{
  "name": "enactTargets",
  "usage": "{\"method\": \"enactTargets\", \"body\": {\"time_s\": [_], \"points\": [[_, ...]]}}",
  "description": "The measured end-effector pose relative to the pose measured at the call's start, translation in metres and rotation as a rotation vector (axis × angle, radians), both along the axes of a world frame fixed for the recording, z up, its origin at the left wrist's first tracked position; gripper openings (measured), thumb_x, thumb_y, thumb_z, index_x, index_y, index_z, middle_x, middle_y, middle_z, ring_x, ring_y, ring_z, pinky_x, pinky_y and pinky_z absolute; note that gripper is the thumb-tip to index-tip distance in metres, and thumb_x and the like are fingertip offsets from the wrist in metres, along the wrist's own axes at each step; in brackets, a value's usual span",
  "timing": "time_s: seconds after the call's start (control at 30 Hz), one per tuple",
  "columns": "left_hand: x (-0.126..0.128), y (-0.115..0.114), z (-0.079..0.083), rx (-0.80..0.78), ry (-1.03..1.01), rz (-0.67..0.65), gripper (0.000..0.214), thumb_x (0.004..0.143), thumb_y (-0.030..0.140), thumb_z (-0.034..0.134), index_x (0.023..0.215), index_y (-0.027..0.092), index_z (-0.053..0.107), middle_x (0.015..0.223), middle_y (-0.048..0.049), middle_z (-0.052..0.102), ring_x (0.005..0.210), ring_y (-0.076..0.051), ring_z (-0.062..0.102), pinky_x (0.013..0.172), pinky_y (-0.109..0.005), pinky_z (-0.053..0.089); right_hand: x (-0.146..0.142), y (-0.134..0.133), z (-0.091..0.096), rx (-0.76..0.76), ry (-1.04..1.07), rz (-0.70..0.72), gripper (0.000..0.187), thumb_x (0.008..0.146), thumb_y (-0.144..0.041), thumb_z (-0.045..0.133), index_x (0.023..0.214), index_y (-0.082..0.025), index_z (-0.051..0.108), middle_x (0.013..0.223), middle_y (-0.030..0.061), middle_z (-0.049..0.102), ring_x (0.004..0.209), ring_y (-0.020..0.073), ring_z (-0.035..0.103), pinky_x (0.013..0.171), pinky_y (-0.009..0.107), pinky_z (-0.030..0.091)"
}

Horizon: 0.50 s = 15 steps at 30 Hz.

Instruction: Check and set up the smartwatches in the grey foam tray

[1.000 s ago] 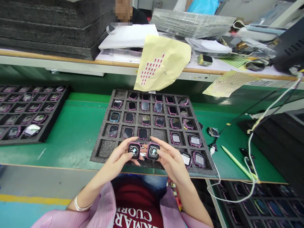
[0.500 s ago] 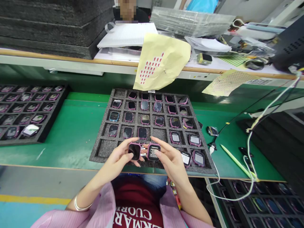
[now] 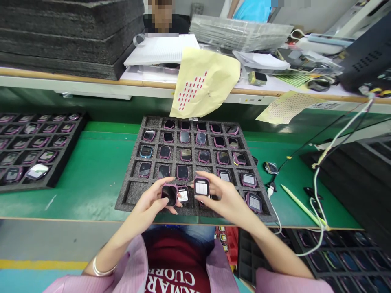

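Observation:
A black foam tray [image 3: 132, 185] lies in front of me, its square pockets holding rows of smartwatch bodies without straps, mostly purple-framed. Over its near edge, my left hand [image 3: 152, 198] grips a purple smartwatch [image 3: 169, 194] with a dark screen, thumb on the glass. My right hand [image 3: 221, 197] holds another purple smartwatch [image 3: 202, 186] by its edges; its screen is lit white with unreadable lines. Between the two hands a lit smartwatch [image 3: 183, 194] sits in a pocket. One blue-framed smartwatch [image 3: 146, 151] rests at the tray's left side.
Another filled foam tray [image 3: 58, 171] lies at left. A green pen-like stick [image 3: 301, 203] and a white cable [image 3: 316, 195] are at right. Above, a shelf [image 3: 146, 81] carries stacked black foam [image 3: 67, 36] and papers. A person [image 3: 161, 18] is beyond it.
My right hand has turned and lifted slightly; the smartwatch in it now shows a white screen instead of a dark one with text. My left hand has shifted slightly left with its smartwatch.

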<state>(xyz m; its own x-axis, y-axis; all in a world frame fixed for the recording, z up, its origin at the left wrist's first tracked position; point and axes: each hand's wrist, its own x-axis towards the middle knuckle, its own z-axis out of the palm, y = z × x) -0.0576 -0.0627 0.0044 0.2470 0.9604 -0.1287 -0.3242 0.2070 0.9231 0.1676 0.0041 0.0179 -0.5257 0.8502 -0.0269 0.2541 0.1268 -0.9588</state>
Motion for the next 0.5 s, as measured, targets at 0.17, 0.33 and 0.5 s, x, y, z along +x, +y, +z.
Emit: {"method": "enactTargets", "body": {"time_s": [0.17, 0.33, 0.5], "points": [[-0.001, -0.001, -0.001, 0.006, -0.016, 0.019, 0.044, 0.088, 0.022, 0.051, 0.132, 0.019, 0.044, 0.103, -0.0098, 0.062, 0.089, -0.022, 0.064, 0.07, -0.031, 0.056, 0.015, 0.048, 0.004, 0.525, -0.617, 0.092, 0.041, 0.075, -0.029, 0.077, 0.109, -0.011, 0.063, 0.101, 0.013, 0.06, 0.09, 0.0287, 0.062, 0.083, 0.046, 0.053], [-0.005, -0.002, 0.001, 0.002, -0.018, 0.018, 0.046, 0.087, 0.022, 0.052, 0.132, 0.018, 0.042, 0.102, -0.0103, 0.062, 0.087, -0.021, 0.063, 0.068, -0.031, 0.056, 0.016, 0.055, 0.015, 0.699, -0.814, 0.212, 0.054, 0.077, -0.037, 0.076, 0.119, -0.009, 0.059, 0.109, 0.0157, 0.058, 0.099, 0.0312, 0.056, 0.084, 0.045, 0.05], [-0.006, -0.001, 0.003, 0.008, 0.033, 0.033, 0.047, 0.087, 0.022, 0.052, 0.131, 0.016, 0.04, 0.1, -0.0093, 0.06, 0.083, -0.019, 0.062, 0.067, -0.028, 0.053, -0.017, 0.051, 0.021, 0.736, -0.854, 0.276, 0.019, 0.095, -0.026, 0.054, 0.106, -0.014, 0.065, 0.099, 0.0096, 0.064, 0.096, 0.0246, 0.057, 0.087, 0.036, 0.046]]}}
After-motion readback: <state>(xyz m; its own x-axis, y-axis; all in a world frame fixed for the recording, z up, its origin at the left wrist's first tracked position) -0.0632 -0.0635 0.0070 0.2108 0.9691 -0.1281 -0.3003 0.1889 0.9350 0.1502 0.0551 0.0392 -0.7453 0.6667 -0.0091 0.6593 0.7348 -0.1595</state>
